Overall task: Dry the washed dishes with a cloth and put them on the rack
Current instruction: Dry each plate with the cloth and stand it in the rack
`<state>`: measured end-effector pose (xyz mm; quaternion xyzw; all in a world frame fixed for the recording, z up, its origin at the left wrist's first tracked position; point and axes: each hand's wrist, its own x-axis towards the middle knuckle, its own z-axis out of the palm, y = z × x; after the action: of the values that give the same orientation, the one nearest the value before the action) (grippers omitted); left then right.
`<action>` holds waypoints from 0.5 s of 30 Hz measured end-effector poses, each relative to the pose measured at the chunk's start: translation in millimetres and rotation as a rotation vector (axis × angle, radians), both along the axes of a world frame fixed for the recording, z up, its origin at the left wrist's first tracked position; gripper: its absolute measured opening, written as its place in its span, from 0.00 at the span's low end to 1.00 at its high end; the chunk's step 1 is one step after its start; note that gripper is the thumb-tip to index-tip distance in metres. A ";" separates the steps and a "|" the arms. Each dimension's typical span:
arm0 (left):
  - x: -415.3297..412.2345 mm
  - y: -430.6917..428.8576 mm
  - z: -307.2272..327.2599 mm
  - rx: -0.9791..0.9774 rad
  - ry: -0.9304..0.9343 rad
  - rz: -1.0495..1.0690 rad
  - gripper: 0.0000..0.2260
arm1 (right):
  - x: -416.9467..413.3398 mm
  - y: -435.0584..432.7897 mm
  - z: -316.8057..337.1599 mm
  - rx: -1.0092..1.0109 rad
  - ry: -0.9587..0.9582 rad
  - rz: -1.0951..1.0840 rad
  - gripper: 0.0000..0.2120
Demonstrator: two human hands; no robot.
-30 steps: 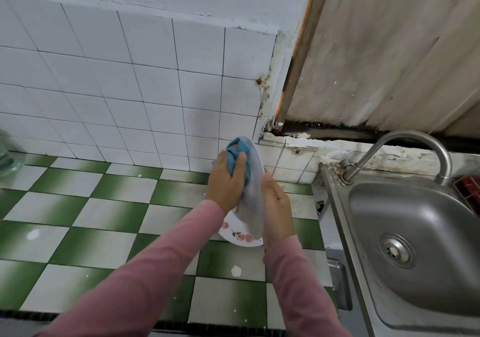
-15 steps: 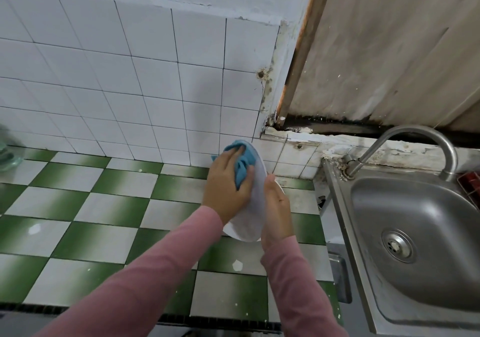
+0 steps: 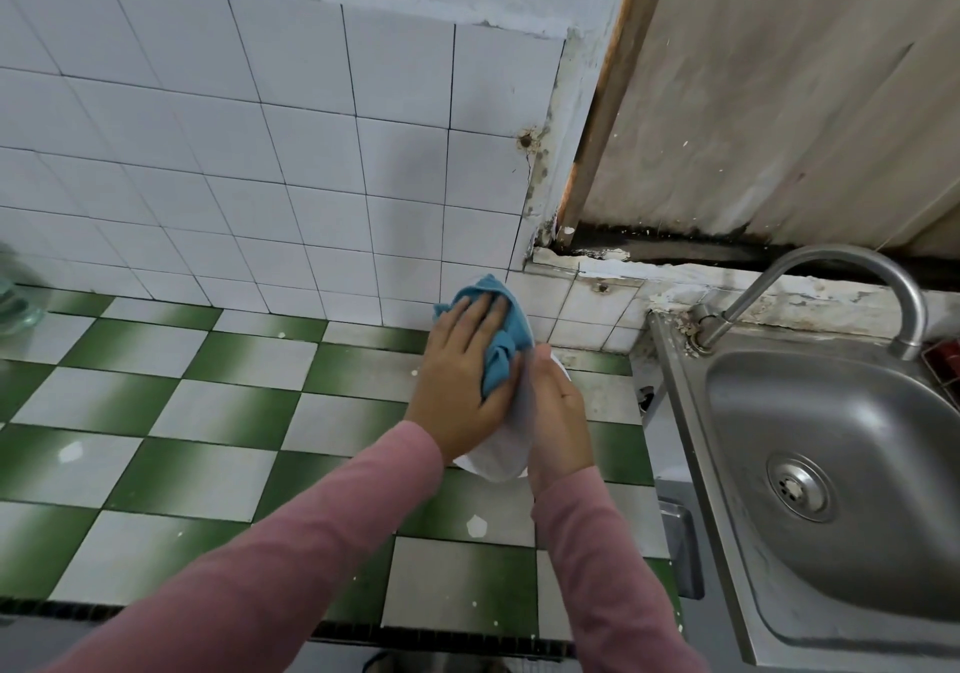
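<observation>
Most of the white plate (image 3: 500, 459) is hidden; the left edge crops a glass jar (image 3: 15, 303).

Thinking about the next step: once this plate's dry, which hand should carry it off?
Probably right. The right hand grips the white plate on edge, while the left hand lies flat on the blue cloth, pressing it against the plate.
</observation>
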<state>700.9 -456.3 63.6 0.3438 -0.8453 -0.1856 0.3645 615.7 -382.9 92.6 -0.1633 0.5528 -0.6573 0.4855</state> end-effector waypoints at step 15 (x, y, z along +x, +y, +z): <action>3.1 -11.3 11.0 0.501 0.289 0.185 0.15 | 11.3 0.2 -3.4 0.044 -0.007 0.009 0.23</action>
<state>704.1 -467.5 74.6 0.4687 -0.6774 -0.4015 0.4003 626.9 -382.7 89.2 -0.1525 0.5647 -0.6433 0.4940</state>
